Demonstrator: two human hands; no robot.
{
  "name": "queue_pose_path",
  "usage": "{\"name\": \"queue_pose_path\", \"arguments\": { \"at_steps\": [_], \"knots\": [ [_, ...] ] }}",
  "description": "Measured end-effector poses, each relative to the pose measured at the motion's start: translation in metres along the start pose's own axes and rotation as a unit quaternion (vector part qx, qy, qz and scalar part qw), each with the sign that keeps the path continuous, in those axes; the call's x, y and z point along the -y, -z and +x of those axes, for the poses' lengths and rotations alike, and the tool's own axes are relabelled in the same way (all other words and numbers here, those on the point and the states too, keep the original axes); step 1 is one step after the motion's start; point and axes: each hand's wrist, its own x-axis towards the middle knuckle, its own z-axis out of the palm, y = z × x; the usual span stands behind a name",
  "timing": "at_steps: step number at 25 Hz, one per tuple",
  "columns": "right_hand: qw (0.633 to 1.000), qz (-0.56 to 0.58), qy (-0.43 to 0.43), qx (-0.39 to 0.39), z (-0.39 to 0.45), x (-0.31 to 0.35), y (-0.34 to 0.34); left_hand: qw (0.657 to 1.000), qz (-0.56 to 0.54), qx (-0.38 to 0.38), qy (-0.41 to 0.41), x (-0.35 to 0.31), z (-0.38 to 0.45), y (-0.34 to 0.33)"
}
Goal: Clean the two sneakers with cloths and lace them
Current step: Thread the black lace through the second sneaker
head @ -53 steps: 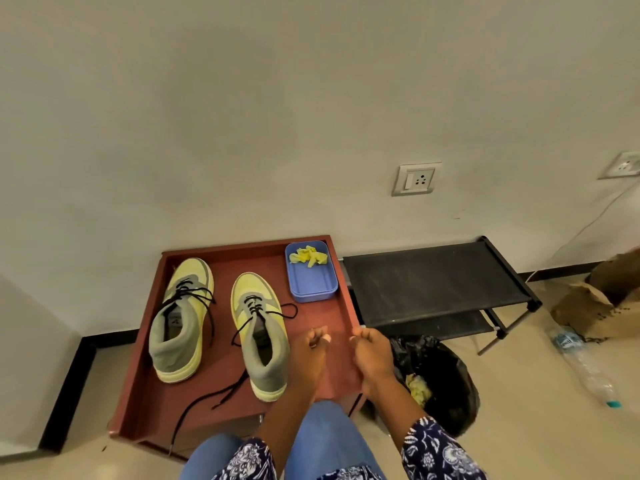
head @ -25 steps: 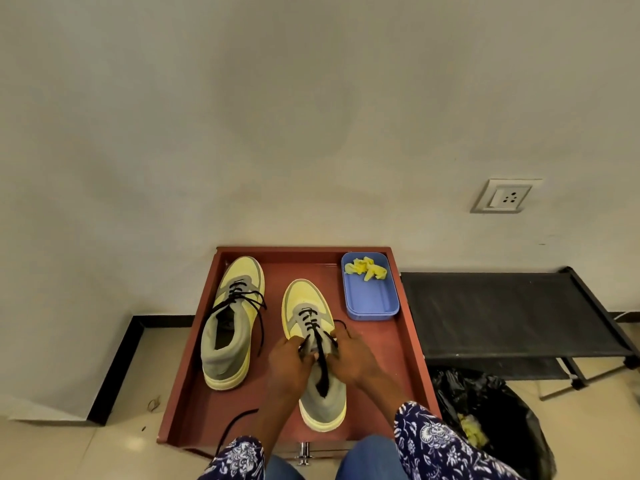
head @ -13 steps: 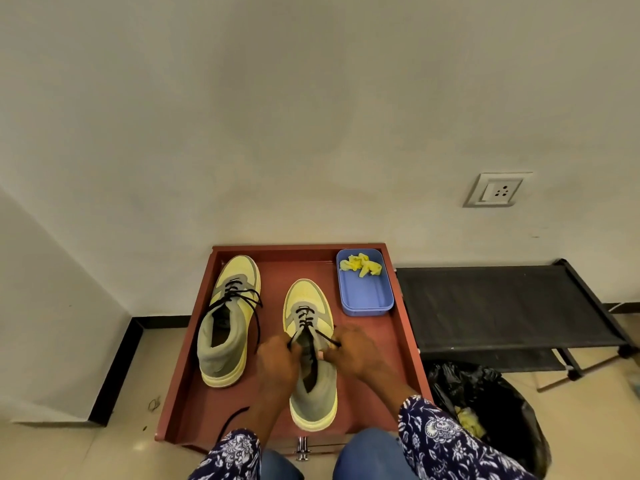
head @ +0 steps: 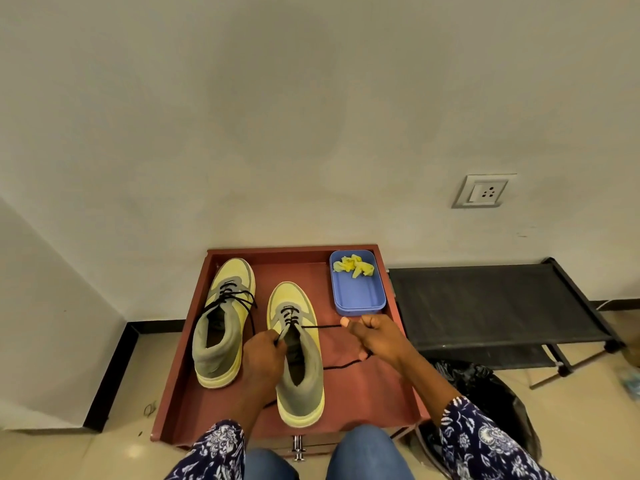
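Two yellow-and-grey sneakers stand on a reddish-brown wooden stand (head: pixel 367 396). The left sneaker (head: pixel 223 320) is laced with a black lace. The right sneaker (head: pixel 298 355) is laced partway. My left hand (head: pixel 265 355) grips the lace at the right sneaker's left eyelets. My right hand (head: pixel 375 336) grips the black lace (head: pixel 320 327) and holds it taut to the right of the shoe; its loose end trails on the stand below the hand. A blue tray (head: pixel 360 296) at the back right holds a crumpled yellow cloth (head: pixel 353 266).
A black mesh shoe rack (head: pixel 485 303) stands right of the stand, against the wall. A black bin bag (head: pixel 485 393) lies on the floor beneath it. A wall socket (head: pixel 483 191) is above the rack. My knees are at the stand's front edge.
My hands went from the stand's front edge to the right sneaker's laces. My right hand has now pulled the lace out to the right, while my left hand stays at the eyelets.
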Motion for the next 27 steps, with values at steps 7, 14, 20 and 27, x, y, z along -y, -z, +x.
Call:
{"name": "queue_pose_path", "arguments": {
  "at_steps": [7,14,20,27],
  "knots": [
    [0.996,-0.046,-0.037,0.060,-0.017,0.037,0.030,1.000,0.002,0.015,0.007,-0.001,-0.005,-0.003],
    [0.998,-0.027,0.004,0.053,-0.041,0.094,0.049,1.000,0.016,0.009,-0.017,-0.002,-0.005,-0.005],
    [0.996,-0.038,0.030,0.070,-0.051,0.106,0.044,0.998,-0.007,0.051,-0.020,-0.002,-0.004,0.000],
    [0.995,-0.032,0.033,0.086,-0.057,0.108,0.031,0.995,-0.046,0.071,-0.054,-0.020,0.008,0.021]
  ]
}}
